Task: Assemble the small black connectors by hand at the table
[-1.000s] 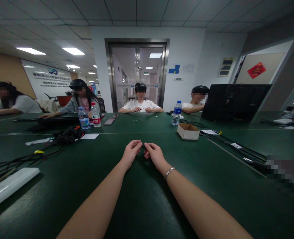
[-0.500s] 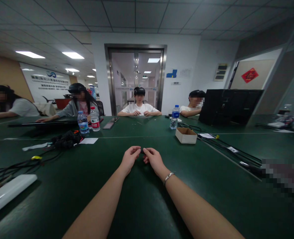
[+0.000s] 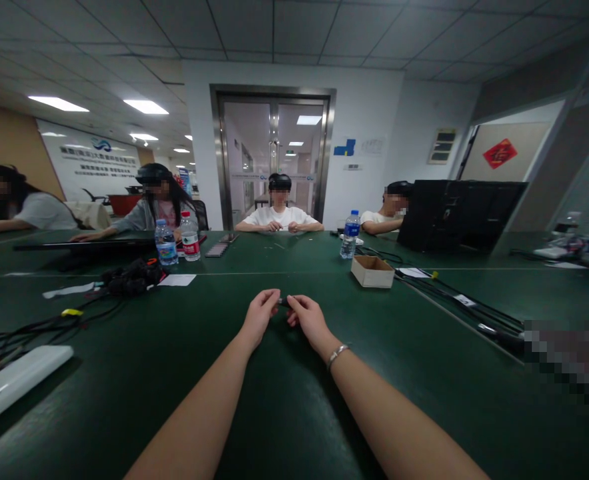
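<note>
My left hand and my right hand are close together over the green table, each in a pinch. A small dark piece with a greyish bit at its left end shows between the fingertips. The right thumb and fingers grip its dark part. The left fingertips meet the greyish end, and whatever lies inside that pinch is hidden. The piece is too small to name. A metal bracelet circles my right wrist.
An open small box and a water bottle stand beyond my right hand. Black cables run along the right. On the left are two bottles, dark tangled gear and a white device. Several people sit around the table.
The fingertips have parted slightly, and more of the small piece shows, including its greyish end. Both hands otherwise stay in place.
</note>
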A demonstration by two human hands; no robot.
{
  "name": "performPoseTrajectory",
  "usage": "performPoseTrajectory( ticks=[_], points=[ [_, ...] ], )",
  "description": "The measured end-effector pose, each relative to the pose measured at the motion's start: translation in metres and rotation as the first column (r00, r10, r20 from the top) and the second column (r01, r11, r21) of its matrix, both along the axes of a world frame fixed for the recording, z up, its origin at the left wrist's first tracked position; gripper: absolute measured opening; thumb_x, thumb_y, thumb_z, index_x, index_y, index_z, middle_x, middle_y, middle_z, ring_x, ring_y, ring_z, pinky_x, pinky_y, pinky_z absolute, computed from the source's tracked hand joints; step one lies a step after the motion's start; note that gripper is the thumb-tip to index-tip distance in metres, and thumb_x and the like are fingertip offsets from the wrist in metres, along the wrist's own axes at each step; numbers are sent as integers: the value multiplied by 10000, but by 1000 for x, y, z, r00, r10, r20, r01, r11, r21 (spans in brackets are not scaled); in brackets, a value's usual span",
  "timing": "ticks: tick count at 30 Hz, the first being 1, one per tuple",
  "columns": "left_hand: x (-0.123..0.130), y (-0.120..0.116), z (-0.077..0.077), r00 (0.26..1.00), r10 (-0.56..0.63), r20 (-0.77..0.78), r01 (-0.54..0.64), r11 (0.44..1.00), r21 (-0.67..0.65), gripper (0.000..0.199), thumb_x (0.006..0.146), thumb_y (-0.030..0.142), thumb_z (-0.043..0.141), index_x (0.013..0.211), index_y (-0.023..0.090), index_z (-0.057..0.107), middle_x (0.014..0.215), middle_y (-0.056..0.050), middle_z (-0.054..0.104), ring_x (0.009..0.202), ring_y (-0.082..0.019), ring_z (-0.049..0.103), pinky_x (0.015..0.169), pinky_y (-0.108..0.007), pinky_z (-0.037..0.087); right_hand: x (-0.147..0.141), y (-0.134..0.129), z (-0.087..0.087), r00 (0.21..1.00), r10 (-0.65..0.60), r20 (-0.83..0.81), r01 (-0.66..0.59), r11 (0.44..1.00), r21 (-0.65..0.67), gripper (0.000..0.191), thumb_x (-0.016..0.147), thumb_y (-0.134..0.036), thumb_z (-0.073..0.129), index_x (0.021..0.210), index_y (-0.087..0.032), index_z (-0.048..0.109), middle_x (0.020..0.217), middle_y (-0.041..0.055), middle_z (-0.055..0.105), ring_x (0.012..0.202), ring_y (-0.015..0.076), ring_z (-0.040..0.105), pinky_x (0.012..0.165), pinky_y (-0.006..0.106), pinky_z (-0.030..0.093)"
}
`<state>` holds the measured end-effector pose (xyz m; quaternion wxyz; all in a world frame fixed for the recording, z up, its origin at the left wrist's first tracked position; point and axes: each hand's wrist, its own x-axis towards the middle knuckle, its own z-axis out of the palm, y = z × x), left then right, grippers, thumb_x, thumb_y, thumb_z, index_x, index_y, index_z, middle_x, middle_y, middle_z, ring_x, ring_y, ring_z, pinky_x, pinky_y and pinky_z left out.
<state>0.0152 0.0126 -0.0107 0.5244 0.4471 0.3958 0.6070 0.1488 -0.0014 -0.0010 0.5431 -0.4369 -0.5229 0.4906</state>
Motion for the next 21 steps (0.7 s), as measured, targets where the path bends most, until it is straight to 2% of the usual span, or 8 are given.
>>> performPoseTrajectory(
  ticks=[4, 8, 11, 17, 21],
  points=[
    [-1, 2, -3, 997, 29, -73, -27, 999, 25, 353, 632, 384, 754, 887, 149, 689, 832, -60, 655, 702, -123, 562, 653, -254, 430, 0, 0, 0, 1000, -5, -2, 5, 1000, 9, 350, 728, -448, 663, 853, -124, 613, 567, -21, 577, 446, 85, 533, 430, 198, 420],
    [-1, -1, 0, 999, 30, -22, -29, 999, 42, 355, 586, 300, 785, 898, 160, 691, 908, -79, 663, 818, -154, 594, 729, -272, 448, 0, 0, 0, 1000, -4, -22, 4, 1000, 6, 350, 719, -456, 669, 835, -132, 607, 556, -27, 568, 442, 85, 532, 429, 199, 419],
    [-1, -4, 3, 1000, 8, 9, -9, 1000, 21, 350, 573, 287, 792, 884, 161, 693, 924, -83, 666, 832, -156, 599, 750, -280, 451, 0, 0, -1, 999, 1, -38, -1, 1000, 17, 351, 719, -461, 665, 827, -133, 604, 557, -28, 567, 443, 84, 531, 431, 200, 419],
    [-1, -5, 3, 998, -19, -57, 19, 1000, 5, 330, 596, 372, 776, 824, 150, 688, 772, -40, 654, 681, -116, 564, 655, -251, 430, 0, 0, -1, 1000, -2, -29, 3, 1000, 4, 353, 706, -442, 668, 845, -124, 606, 563, -26, 567, 444, 86, 532, 433, 205, 419],
    [-1, -3, 2, 990, -10, -141, 12, 1000, 16, 338, 643, 455, 727, 756, 145, 655, 634, 1, 591, 581, -96, 519, 567, -225, 397, 1, 1, -2, 999, 27, -44, -25, 999, 33, 341, 690, -388, 676, 911, -139, 601, 616, -31, 576, 476, 85, 548, 453, 208, 435]
  ],
)
